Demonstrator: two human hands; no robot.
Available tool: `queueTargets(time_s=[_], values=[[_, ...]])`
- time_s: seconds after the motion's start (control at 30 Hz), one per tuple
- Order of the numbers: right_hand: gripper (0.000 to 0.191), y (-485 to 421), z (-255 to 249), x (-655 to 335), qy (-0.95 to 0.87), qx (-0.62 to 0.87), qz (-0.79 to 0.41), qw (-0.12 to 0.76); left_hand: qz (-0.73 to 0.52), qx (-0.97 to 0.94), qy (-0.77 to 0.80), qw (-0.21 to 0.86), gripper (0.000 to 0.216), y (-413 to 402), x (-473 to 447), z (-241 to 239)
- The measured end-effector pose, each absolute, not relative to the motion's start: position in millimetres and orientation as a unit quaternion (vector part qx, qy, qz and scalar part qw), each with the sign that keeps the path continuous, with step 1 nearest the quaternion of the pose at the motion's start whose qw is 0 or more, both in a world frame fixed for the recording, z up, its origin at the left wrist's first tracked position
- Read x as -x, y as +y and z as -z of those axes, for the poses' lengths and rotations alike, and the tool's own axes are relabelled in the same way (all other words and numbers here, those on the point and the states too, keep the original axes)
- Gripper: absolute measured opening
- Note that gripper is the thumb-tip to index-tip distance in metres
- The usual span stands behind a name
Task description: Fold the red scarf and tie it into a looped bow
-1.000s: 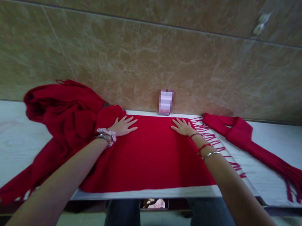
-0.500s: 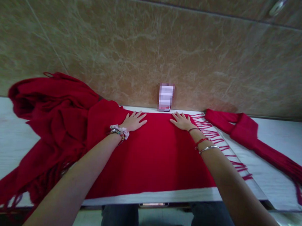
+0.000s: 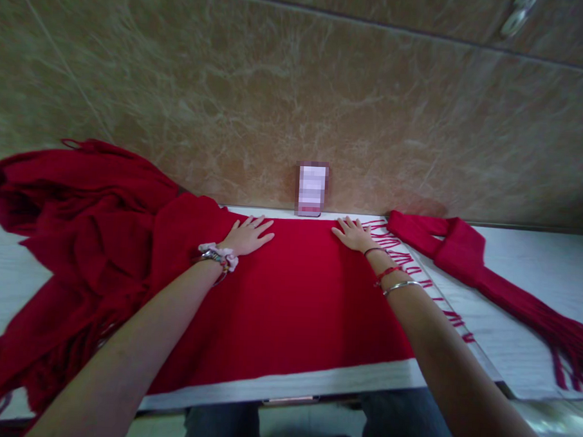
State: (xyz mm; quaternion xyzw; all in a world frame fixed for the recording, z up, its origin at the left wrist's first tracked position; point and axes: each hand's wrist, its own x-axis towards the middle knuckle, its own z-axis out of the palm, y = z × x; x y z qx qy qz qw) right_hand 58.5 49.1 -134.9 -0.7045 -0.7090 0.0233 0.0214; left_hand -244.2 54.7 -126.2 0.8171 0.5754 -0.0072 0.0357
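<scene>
A red scarf [image 3: 298,296] lies spread flat across the white table, its fringe [image 3: 405,265] fanned out on the right. My left hand [image 3: 246,234] rests palm down near the scarf's far edge, fingers spread. Toward the fringed end, my right hand [image 3: 352,234] also lies flat on the cloth with its fingers apart. Neither hand grips anything. To the left, the cloth runs up to a big rumpled heap of red fabric [image 3: 88,229] with fringes hanging at the front; my left forearm covers part of it.
A folded red scarf [image 3: 464,252] with a fringed end lies at the right on the white table [image 3: 535,268]. A phone [image 3: 312,188], its screen blurred out, leans against the brown marbled wall [image 3: 258,101] behind. The table's front edge runs above my legs.
My left hand has slid a little left over the cloth, and my hands are farther apart. The view has shifted slightly. Both hands stay flat on the scarf.
</scene>
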Motion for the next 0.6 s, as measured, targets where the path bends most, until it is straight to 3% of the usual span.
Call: queueTargets(time_s=[0.33, 0.43, 0.6], values=[[0.063, 44, 130, -59, -0.706, 0.708, 0.007, 0.017, 0.014, -0.816, 0.577, 0.034, 0.061, 52, 244, 123], [0.063, 26, 127, -57, -0.740, 0.671, 0.046, 0.027, 0.006, -0.819, 0.572, 0.032, 0.061, 53, 245, 125], [0.059, -4, 134, -67, -0.814, 0.580, 0.012, -0.018, 0.003, -0.820, 0.572, 0.027, 0.061, 54, 246, 126]])
